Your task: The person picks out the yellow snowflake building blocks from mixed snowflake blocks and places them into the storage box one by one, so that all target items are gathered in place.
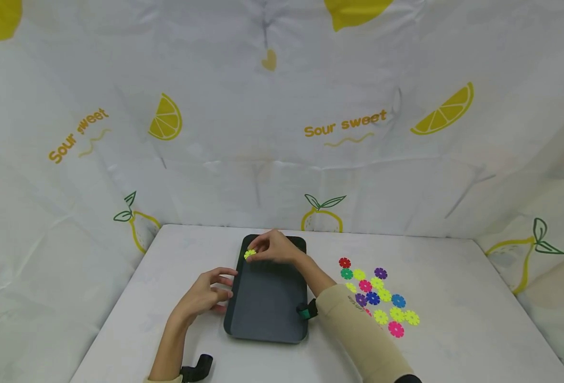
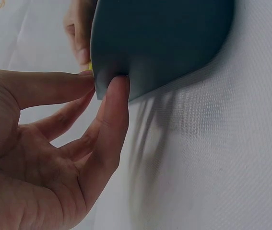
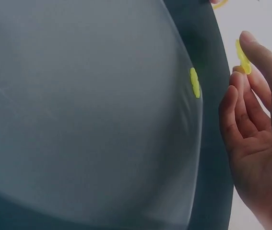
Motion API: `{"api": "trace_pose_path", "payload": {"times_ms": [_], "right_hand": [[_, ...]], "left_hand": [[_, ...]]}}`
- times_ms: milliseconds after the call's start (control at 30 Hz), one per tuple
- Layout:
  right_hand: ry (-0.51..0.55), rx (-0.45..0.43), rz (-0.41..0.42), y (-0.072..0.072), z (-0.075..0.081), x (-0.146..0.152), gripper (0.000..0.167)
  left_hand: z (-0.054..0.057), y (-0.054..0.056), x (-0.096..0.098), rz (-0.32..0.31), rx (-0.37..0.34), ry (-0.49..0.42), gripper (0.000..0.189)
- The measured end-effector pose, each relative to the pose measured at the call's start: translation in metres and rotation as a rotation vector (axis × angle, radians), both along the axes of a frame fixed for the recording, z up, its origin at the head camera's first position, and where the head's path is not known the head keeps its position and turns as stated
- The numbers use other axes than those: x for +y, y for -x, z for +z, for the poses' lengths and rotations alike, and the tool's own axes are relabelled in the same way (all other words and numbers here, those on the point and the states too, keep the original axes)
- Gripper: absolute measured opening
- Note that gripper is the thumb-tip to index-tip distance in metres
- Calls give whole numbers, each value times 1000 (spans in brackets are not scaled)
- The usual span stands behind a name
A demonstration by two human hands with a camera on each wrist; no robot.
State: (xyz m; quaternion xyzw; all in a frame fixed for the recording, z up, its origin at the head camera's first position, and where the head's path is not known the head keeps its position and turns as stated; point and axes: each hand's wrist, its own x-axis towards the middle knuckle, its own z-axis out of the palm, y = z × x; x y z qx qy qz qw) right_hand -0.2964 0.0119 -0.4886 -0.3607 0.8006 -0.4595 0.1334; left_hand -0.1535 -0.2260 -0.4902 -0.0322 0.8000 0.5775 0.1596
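A dark grey tray (image 1: pixel 267 303) lies lengthwise on the white table. My right hand (image 1: pixel 274 247) is over its far left corner and pinches a yellow snowflake disc (image 1: pixel 250 255) between thumb and fingertips; the disc (image 3: pixel 242 56) is edge-on in the right wrist view. A second yellow patch (image 3: pixel 195 82) shows by the tray's inner wall there; I cannot tell whether it is another disc or a reflection. Fingertips of my left hand (image 1: pixel 205 295) touch the tray's left edge from outside, loosely bent, and the left wrist view shows them at the rim (image 2: pixel 93 52).
Several loose snowflake discs in yellow, pink, purple, blue, green and red lie right of the tray, such as a pink disc (image 1: pixel 396 329) and a blue disc (image 1: pixel 398 300). My right forearm hides part of them. A lemon-printed white curtain (image 1: pixel 243 186) hangs behind the table.
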Motion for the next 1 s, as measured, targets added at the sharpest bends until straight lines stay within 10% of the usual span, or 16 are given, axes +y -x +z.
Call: {"api": "trace_pose_path", "payload": {"times_ms": [1000], "right_hand": [[-116, -31, 3, 2, -21, -7, 27]], "left_hand": [[-2, 1, 0, -21, 21, -12, 59]]}}
